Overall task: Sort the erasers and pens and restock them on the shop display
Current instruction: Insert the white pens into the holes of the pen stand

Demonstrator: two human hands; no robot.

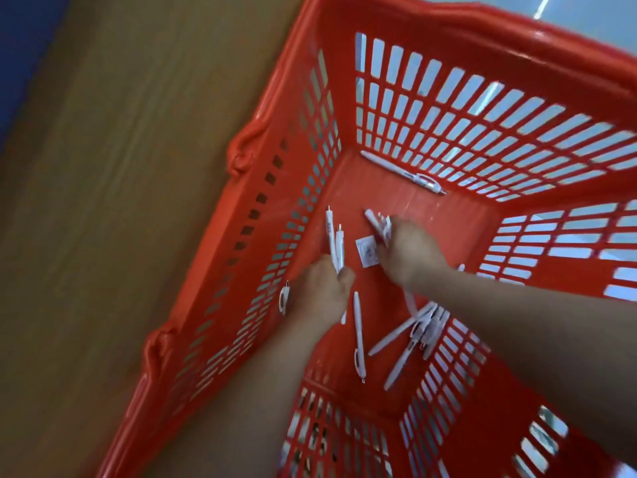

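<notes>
Both hands reach down into a red plastic basket (310,98). My left hand (320,291) grips a few white pens (333,243) that stick up from its fist. My right hand (410,250) holds a bunch of white pens (379,224) near the basket's middle. A small white eraser (367,251) lies flat on the floor between the two hands. One loose pen (401,171) lies along the far wall. Another pen (358,336) lies near my left wrist, and a pile of pens (413,336) sits under my right forearm.
The basket has slatted walls and two handle hinges (241,150) on its left rim. A brown wooden surface (120,201) runs along its left side. Pale floor (586,15) shows beyond the far rim. The picture is motion-blurred.
</notes>
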